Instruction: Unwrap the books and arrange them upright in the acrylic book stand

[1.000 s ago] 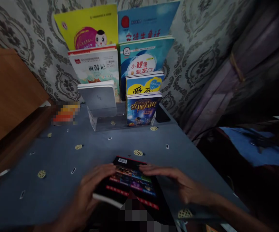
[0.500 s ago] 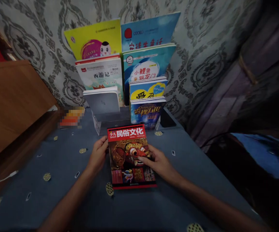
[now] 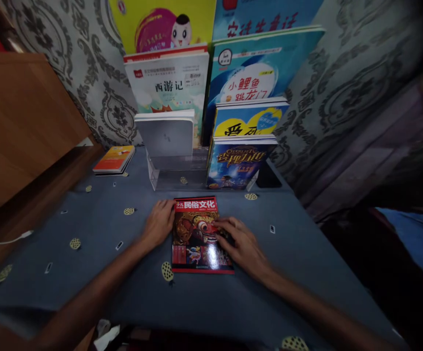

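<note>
A book (image 3: 192,239) with a red title band and a dragon-mask photo lies flat on the blue tablecloth in front of me. Glare shines on its lower right cover. My left hand (image 3: 161,222) rests palm down against its upper left edge, fingers stretched forward. On the opposite side, my right hand (image 3: 242,243) touches the cover with its fingertips, thumb and fingers apart. Behind the book stands a clear acrylic rack (image 3: 154,178) of upright books, among them a grey-covered book (image 3: 167,139), a dark blue book (image 3: 238,163) and a white-covered book (image 3: 171,78).
An orange book (image 3: 114,159) lies on a small stack at the back left. A dark flat object (image 3: 269,176) lies right of the rack. A wooden cabinet (image 3: 24,112) borders the left side, near a white cable (image 3: 13,240). Patterned wallpaper (image 3: 116,114) rises behind.
The book has gone from held at a tilt to flat on the table, and both hands have loosened on it. My view has moved closer and lower.
</note>
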The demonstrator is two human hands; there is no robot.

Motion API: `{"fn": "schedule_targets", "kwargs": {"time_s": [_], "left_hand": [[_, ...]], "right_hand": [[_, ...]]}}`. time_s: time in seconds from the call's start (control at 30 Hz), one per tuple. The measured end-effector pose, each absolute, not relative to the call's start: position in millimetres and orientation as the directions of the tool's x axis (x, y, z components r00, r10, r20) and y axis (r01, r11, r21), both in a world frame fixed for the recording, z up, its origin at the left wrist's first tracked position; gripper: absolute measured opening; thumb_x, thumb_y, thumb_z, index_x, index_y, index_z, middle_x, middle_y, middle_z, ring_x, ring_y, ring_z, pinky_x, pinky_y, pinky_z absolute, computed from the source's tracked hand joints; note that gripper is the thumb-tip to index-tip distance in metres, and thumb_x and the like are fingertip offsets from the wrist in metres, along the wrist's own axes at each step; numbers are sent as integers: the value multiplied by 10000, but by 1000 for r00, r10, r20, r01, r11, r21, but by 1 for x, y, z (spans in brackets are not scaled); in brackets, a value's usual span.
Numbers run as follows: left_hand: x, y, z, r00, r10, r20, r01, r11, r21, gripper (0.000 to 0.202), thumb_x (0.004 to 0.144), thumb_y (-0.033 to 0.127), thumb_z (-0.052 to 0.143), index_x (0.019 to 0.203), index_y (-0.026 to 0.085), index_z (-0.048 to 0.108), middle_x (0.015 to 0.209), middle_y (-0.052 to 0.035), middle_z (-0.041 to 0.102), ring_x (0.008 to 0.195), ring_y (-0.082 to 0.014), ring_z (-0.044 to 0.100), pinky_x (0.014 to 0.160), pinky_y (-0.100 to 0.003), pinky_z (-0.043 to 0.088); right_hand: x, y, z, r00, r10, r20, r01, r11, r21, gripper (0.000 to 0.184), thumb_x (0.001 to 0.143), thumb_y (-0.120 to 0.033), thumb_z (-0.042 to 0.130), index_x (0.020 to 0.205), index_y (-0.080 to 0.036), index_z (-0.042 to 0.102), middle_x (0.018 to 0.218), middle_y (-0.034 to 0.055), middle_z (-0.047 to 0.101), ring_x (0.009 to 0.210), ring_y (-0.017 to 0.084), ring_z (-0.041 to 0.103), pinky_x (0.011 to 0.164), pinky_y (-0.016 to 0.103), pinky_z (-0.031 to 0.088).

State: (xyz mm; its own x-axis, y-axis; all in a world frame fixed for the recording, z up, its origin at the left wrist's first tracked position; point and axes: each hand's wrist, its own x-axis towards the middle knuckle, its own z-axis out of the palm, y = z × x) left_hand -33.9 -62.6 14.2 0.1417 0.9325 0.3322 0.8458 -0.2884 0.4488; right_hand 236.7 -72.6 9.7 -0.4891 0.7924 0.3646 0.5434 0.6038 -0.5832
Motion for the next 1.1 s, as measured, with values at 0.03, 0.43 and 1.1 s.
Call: {"fn": "schedule_targets", "kwargs": {"time_s": [0.03, 0.43, 1.1], "left_hand": [[-33, -63, 14, 150, 933, 327, 863, -285, 418, 242, 970, 164, 433, 1144, 184, 601, 1083, -79, 666, 1055, -234, 590, 963, -399, 482], [-29, -45, 20, 247, 913, 324, 916, -330, 230, 268, 984, 140, 406, 1186, 149, 581, 1104, -109, 657, 1071, -254, 591, 938, -412, 491], [-33, -44, 4, 354, 857, 375, 908, -411, 83, 318, 979, 129, 416, 1240, 135, 597, 1304, -133, 647, 1195, -292, 552, 969, -461, 492]], "right_hand": [[236, -73, 9, -491, 783, 381, 538, 617, -574, 240, 957, -253, 508, 1129, -222, 672, 1084, 99, 670, 1026, 256, 661, 879, 430, 575], [191, -48, 30, -666, 657, 353, 560, 754, -345, 340, 996, -214, 424, 1250, -148, 640, 1296, 149, 669, 1212, 280, 605, 1014, 501, 509], [195, -17, -1, -658, 713, 243, 635, 699, -330, 565, 1011, -411, 455, 1473, -87, 461, 1552, 208, 422, 1480, 302, 338, 1200, 544, 317]]}}
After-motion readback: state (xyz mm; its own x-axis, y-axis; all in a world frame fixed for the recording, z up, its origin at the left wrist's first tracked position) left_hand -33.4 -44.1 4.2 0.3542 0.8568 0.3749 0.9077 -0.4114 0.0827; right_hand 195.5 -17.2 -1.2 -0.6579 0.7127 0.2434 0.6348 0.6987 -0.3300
